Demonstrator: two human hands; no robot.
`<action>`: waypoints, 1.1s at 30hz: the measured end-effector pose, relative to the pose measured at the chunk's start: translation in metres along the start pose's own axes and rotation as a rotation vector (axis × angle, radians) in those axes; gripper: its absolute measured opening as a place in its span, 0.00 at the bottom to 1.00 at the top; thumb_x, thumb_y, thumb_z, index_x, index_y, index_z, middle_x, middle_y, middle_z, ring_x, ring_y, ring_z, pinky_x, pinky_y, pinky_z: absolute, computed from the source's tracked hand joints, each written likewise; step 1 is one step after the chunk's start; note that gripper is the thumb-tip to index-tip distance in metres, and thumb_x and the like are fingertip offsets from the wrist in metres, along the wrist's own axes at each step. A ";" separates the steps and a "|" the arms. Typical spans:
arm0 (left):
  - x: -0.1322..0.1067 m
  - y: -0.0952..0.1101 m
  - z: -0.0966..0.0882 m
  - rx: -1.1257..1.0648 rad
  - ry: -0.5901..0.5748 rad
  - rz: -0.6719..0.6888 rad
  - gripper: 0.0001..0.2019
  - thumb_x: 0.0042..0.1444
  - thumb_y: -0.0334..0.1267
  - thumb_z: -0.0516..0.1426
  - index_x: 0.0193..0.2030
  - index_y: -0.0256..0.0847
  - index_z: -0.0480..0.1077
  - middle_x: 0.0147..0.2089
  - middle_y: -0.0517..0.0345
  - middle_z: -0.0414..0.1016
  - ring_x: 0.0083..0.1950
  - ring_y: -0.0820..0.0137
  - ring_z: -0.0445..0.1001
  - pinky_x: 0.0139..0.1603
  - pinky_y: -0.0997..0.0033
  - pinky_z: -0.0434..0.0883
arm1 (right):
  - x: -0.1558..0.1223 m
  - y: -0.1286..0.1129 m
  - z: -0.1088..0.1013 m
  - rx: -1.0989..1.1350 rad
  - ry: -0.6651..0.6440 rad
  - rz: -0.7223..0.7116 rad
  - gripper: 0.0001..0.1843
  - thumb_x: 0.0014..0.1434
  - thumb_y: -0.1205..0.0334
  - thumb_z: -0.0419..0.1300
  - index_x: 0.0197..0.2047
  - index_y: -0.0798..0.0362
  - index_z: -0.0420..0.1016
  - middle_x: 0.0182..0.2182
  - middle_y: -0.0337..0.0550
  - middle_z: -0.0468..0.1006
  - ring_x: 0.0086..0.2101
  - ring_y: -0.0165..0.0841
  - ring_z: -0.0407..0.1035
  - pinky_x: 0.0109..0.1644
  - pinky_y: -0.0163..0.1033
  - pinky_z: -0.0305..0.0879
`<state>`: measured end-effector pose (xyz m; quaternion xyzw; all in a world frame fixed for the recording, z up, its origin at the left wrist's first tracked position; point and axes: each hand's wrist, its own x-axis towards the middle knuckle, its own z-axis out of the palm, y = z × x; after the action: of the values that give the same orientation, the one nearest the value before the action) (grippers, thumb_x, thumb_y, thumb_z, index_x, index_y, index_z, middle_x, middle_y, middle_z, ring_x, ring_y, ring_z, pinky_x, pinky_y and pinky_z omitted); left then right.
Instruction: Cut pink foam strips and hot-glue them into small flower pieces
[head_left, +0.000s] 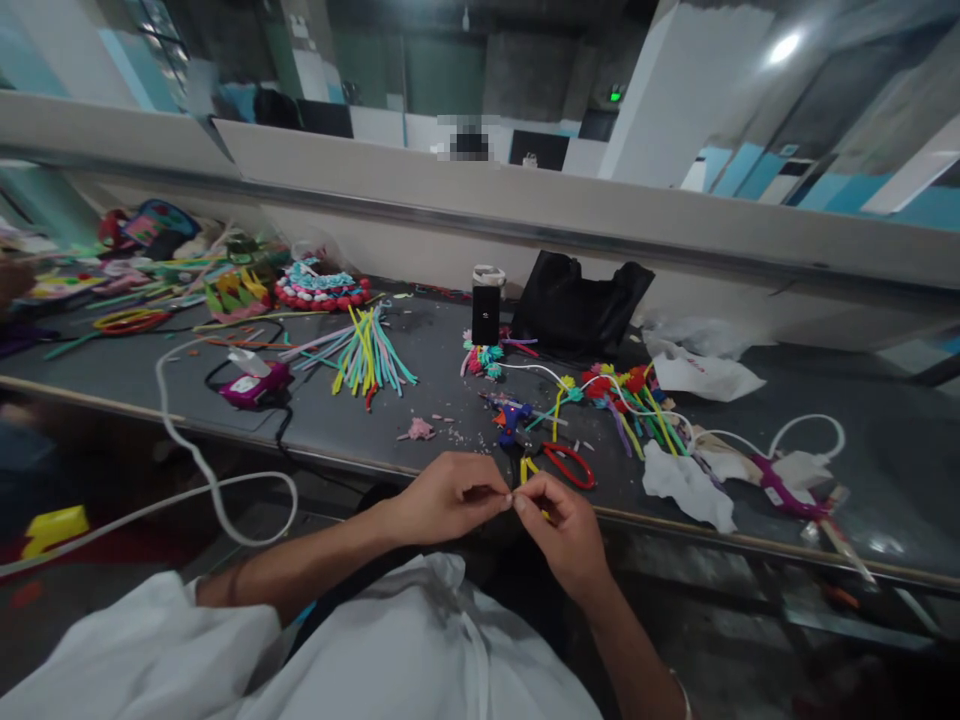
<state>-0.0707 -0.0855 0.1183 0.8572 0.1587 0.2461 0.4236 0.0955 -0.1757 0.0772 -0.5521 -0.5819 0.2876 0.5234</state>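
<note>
My left hand and my right hand meet at the fingertips, just in front of the table edge. Both are closed in a pinch. A yellow pipe cleaner shows behind the fingers of my right hand, which seems to hold it. Whatever lies between my left fingertips is too small to make out. Just beyond my hands lie a blue glue gun and red-handled pliers. A small pink piece rests to their left, among tiny scraps.
A fan of pipe cleaners lies left of centre. Purple power strips sit at both sides, with white cables trailing. At the back stand a dark phone and a black bag. Colourful pipe-cleaner flowers and crumpled tissue lie right.
</note>
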 end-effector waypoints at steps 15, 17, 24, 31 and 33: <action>-0.007 -0.006 0.013 -0.503 0.155 -0.503 0.10 0.51 0.42 0.60 0.32 0.37 0.70 0.25 0.62 0.67 0.21 0.79 0.59 0.20 0.79 0.54 | 0.001 0.001 0.005 -0.318 0.080 -0.298 0.07 0.61 0.68 0.55 0.32 0.51 0.69 0.27 0.39 0.71 0.30 0.31 0.66 0.35 0.37 0.62; -0.012 -0.006 0.013 -0.124 0.258 -0.232 0.09 0.56 0.40 0.57 0.39 0.37 0.73 0.33 0.57 0.71 0.31 0.74 0.68 0.30 0.77 0.64 | 0.001 -0.002 0.006 -0.238 0.095 -0.187 0.07 0.61 0.65 0.56 0.31 0.51 0.70 0.26 0.37 0.71 0.28 0.30 0.66 0.33 0.35 0.62; -0.021 -0.018 0.010 0.551 0.178 0.232 0.13 0.64 0.35 0.48 0.46 0.40 0.73 0.41 0.50 0.74 0.40 0.70 0.72 0.40 0.75 0.68 | -0.001 -0.006 0.004 -0.118 0.079 -0.027 0.08 0.61 0.60 0.57 0.31 0.52 0.72 0.27 0.38 0.72 0.29 0.31 0.67 0.34 0.35 0.62; -0.011 -0.003 0.000 0.190 0.031 0.070 0.11 0.64 0.38 0.49 0.39 0.37 0.71 0.37 0.53 0.71 0.36 0.72 0.68 0.36 0.75 0.65 | -0.001 -0.006 0.003 -0.232 0.037 -0.288 0.06 0.62 0.67 0.55 0.32 0.52 0.69 0.27 0.38 0.70 0.30 0.30 0.65 0.35 0.36 0.62; -0.009 -0.001 -0.003 -0.107 -0.031 -0.153 0.11 0.60 0.43 0.54 0.35 0.36 0.70 0.30 0.59 0.67 0.30 0.76 0.63 0.30 0.77 0.62 | -0.001 -0.005 0.001 -0.324 0.018 -0.423 0.06 0.61 0.71 0.55 0.33 0.52 0.68 0.27 0.39 0.70 0.31 0.31 0.65 0.36 0.38 0.61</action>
<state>-0.0799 -0.0880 0.1165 0.8225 0.2037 0.2076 0.4888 0.0925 -0.1770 0.0808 -0.4975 -0.7180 0.0700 0.4818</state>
